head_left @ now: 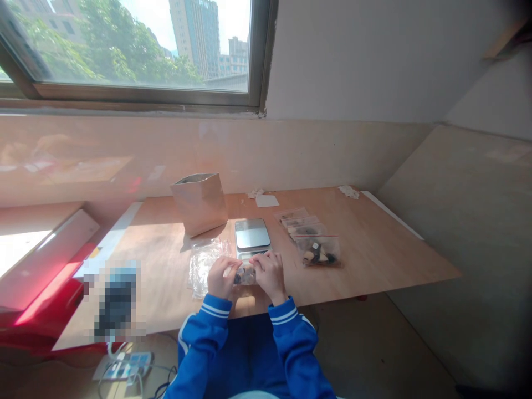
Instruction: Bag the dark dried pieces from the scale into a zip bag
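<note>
My left hand (219, 278) and my right hand (268, 272) together hold a small clear zip bag (245, 274) with dark pieces inside, low over the wooden table (374, 249), just in front of a small digital scale (251, 234). Both hands pinch the bag from its two sides. Blue sleeves with white stripes cover both my arms.
An open foil pouch (200, 202) stands behind the scale on the left. Empty clear bags (203, 263) lie to the left of my hands. A row of filled zip bags (313, 244) lies to the right. White paper scraps (266, 199) lie near the wall. A power strip (124, 366) is on the floor.
</note>
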A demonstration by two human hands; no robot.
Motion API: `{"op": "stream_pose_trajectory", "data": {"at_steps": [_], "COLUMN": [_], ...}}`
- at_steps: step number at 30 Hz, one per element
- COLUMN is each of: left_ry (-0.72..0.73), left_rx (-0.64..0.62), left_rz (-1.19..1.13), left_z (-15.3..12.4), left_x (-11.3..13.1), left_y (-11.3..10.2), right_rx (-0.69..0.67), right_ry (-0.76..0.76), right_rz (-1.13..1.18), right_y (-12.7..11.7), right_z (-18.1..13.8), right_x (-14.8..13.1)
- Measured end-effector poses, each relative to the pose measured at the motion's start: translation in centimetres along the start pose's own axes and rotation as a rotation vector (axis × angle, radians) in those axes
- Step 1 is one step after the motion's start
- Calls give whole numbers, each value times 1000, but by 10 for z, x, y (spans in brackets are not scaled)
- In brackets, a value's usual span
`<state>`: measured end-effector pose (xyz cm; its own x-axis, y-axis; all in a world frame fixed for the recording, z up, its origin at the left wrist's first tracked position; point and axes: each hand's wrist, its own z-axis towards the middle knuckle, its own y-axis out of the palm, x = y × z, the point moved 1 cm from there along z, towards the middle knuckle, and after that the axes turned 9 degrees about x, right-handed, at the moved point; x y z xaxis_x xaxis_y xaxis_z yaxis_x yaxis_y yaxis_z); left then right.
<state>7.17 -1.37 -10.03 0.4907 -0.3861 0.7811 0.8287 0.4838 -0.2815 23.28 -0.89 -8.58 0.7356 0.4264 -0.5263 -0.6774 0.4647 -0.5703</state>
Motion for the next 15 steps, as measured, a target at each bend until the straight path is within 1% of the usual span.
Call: {"op": "stream_pose_trajectory", "data": {"at_steps": [3,6,10,15], "left_ry": [-50,-77,-98,-127], "left_rx": [41,36,26,55], "left_rz": [-26,-26,-25,-59], "left_z": [-4,-4,-2,-4], "left_x": [-5,-7,-7,-11], "left_y": [-1,-4,-9,-12], "right_rx": [-57,-25,37,-20], "right_ry": [-23,4,27,66], "right_rz": [11,-1,24,42], "right_y": [-4,-5,-4,-8], "right_z": [0,-3,-4,-3], "right_x": [9,16,19,25]}}
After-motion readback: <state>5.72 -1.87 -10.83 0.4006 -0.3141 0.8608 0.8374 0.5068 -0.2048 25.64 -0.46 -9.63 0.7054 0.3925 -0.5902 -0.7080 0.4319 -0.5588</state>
